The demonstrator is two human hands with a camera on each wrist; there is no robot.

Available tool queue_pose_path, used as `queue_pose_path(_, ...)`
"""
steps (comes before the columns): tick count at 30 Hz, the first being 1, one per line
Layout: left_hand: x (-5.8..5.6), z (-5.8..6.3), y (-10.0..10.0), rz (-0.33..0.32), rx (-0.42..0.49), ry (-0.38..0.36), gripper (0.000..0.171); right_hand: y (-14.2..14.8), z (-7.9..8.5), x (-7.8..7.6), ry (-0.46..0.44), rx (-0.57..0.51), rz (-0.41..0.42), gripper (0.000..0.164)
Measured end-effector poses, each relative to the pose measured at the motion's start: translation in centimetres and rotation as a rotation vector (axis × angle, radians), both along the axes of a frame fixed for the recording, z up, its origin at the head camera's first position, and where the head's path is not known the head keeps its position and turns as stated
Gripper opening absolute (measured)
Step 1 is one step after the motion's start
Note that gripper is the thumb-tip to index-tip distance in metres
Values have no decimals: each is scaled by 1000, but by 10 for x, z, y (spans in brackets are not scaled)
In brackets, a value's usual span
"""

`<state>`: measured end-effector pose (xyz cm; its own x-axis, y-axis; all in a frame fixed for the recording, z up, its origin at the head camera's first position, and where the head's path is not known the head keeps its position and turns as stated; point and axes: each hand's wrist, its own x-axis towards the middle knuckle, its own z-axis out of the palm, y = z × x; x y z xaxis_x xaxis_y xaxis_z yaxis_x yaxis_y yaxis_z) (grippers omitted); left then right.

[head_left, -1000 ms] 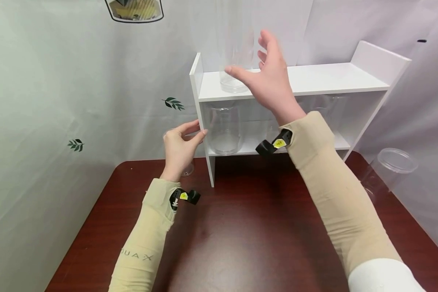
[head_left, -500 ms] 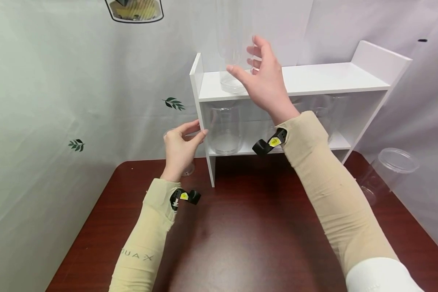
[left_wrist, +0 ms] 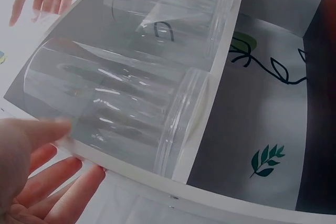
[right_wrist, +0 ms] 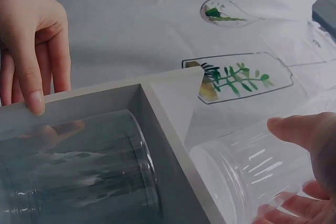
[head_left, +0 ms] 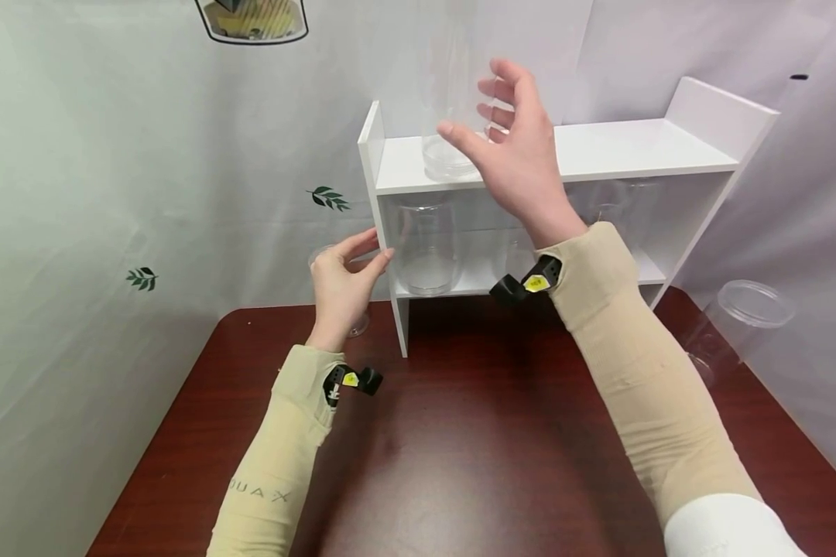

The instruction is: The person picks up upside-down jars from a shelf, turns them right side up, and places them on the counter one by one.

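Note:
My left hand (head_left: pixel 341 286) pinches the left side panel of the white shelf unit (head_left: pixel 669 151) between thumb and fingers. In the left wrist view, its fingertips (left_wrist: pixel 94 174) lie on the panel's outer side. Upright at the left of the top board stands a tall clear plastic jar (head_left: pixel 448 155). My right hand (head_left: pixel 525 155) holds this jar, thumb in front and fingers curved round its right side; in the right wrist view, some fingers show through its wall. Below, a clear jar (head_left: pixel 428 251) stands on the lower board at the left, and more clear vessels stand further right.
Right of the unit, another clear jar (head_left: pixel 745 325) stands on the dark red table (head_left: pixel 446 464). Behind my left hand, a clear vessel (head_left: pixel 358 325) with a round foot stands on the table. White patterned cloth (head_left: pixel 146 155) hangs behind and to the left.
My right hand first closed in leftward on the tall jar, then shifted slightly right. The jar has moved a little right and forward on the top board. My left hand keeps its place.

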<state>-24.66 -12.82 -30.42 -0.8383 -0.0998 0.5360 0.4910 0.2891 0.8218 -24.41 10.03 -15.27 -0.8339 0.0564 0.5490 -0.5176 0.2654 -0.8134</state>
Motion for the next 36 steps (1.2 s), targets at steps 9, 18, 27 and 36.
queue_pose_path(9, 13, -4, -3, -41, 62, -19, 57, 2, -1, 19, 35, -40, 38, 80)
queue_pose_path(18, 50, 5, -2, 36, 141, 94, 49, 3, -4, 48, 70, -108, 84, 75)
queue_pose_path(27, 71, 10, 7, -25, 194, 260, 46, 13, -23, 56, 145, -95, 147, 79)
queue_pose_path(36, 89, 13, 27, -189, 172, 338, 63, 18, -53, 71, 149, -35, 240, 78)
